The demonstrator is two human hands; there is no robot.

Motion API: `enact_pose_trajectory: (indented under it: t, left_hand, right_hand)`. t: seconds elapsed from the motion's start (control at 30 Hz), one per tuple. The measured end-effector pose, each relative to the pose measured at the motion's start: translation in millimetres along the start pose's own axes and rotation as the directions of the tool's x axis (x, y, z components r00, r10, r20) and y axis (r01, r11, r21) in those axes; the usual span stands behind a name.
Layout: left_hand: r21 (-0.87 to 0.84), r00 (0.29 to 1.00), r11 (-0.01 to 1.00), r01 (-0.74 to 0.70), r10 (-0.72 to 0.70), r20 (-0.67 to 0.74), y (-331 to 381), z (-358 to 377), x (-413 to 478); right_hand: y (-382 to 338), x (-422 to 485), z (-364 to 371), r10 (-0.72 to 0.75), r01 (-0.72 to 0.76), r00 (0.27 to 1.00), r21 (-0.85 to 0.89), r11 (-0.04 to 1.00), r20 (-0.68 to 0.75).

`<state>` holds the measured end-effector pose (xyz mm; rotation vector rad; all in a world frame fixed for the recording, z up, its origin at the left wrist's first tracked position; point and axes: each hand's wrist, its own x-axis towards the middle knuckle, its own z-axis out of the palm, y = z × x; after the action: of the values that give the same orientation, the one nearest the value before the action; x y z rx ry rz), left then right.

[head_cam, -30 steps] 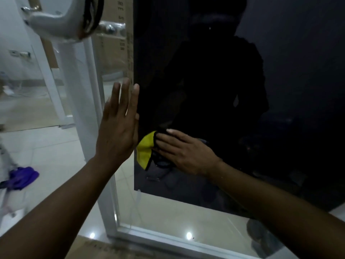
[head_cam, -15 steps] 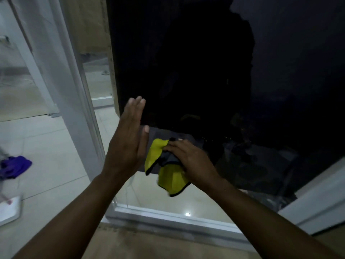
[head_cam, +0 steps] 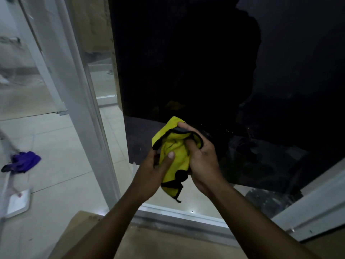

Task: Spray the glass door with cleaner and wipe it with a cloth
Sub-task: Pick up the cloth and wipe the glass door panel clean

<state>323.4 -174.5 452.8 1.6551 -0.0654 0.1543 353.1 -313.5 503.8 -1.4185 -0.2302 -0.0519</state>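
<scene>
Both forearms come up from the bottom edge of the view and meet before the lower part of the door. The left hand (head_cam: pixel 154 171) is turned palm inward, its thumb laid flat on the yellow face of the cloth and its other fingers curled round behind. The right hand (head_cam: pixel 202 161) closes on the upper fold from the opposite side, fingers hooked over the black hem, thumb tucked into the bunch.

Between them they grip the yellow microfibre cloth with black edging (head_cam: pixel 174 148), crumpled into a loose wad (one corner hangs free below the palms, its hem dangling). It sits in front of the lower left part of the dark glass door (head_cam: pixel 186 71); whether it touches the pane cannot be told. Most of the pane reads near black with a dim reflected figure, and a clearer strip along its bottom edge shows tile.

The white metal door frame (head_cam: pixel 84 109) rises along the door's left edge and runs along its bottom rail. Left of it lies pale tiled floor (head_cam: pixel 61 174), with a purple rag (head_cam: pixel 24 161) and a flat white tray-like object (head_cam: pixel 17 204) near the floor's left edge. A brown cardboard sheet (head_cam: pixel 149 243) lies below the bottom rail.
</scene>
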Motion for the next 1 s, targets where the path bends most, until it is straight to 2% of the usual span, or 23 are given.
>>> enact_pose_trajectory:
  t: [0.1,0.23,0.33,0.4,0.47,0.53,0.6,0.73,0.8,0.9,0.97,1.0]
  left_hand:
    - [-0.009,0.996,0.997,0.080,-0.080,-0.046,6.7,0.1,3.2]
    - [-0.078,0.958,0.997,0.023,-0.044,-0.284,8.9,-0.1,6.0]
    - [-0.120,0.894,0.992,-0.024,-0.033,-0.446,10.7,-3.2,6.2]
    - [-0.252,0.853,0.967,-0.026,-0.111,-0.511,14.6,-3.2,7.7]
    - [-0.492,0.794,0.870,-0.017,-0.287,-0.535,18.2,-4.2,13.9]
    - [-0.650,0.735,0.760,-0.015,-0.432,-0.523,19.3,-7.8,21.9]
    - [-0.713,0.716,0.700,-0.036,-0.480,-0.507,18.2,-9.0,28.9]
    - [-0.737,0.727,0.669,-0.100,-0.456,-0.513,30.4,0.9,31.4]
    - [-0.716,0.733,0.680,-0.157,-0.406,-0.546,36.6,7.4,30.3]
    - [-0.464,0.653,0.852,-0.243,-0.209,-0.728,42.6,17.2,28.7]
    - [-0.189,0.584,0.947,-0.258,-0.003,-0.812,45.8,24.1,29.9]
    - [-0.069,0.566,0.960,-0.273,0.102,-0.818,45.8,26.5,32.5]
  right_hand:
    - [6.8,4.5,-3.1,-0.010,0.010,1.000,-0.015,1.000,-0.014]
    - [17.0,6.8,-6.4,-0.072,0.067,0.997,-0.114,0.991,-0.042]
    - [24.8,7.5,-2.4,0.043,-0.047,0.997,-0.069,0.997,-0.061]
    - [30.1,7.3,-0.1,0.156,-0.161,0.983,-0.043,0.986,-0.092]
    - [35.6,7.7,-1.4,0.223,-0.230,0.967,-0.045,0.972,-0.124]
    - [39.9,7.1,-4.0,0.275,-0.282,0.953,-0.041,0.958,-0.130]
    - [41.1,6.1,-6.4,0.326,-0.327,0.938,0.007,0.945,-0.121]
    - [32.2,6.3,-9.1,0.347,-0.341,0.935,0.090,0.936,-0.077]
    - [30.5,6.0,-11.7,0.322,-0.318,0.946,0.074,0.945,-0.040]
    - [34.9,1.1,-15.7,0.191,-0.190,0.982,-0.065,0.980,0.010]
    - [36.1,-2.0,-21.9,-0.060,0.060,0.998,-0.256,0.965,0.009]
    - [34.5,-2.8,-26.3,-0.217,0.209,0.976,-0.361,0.909,0.019]
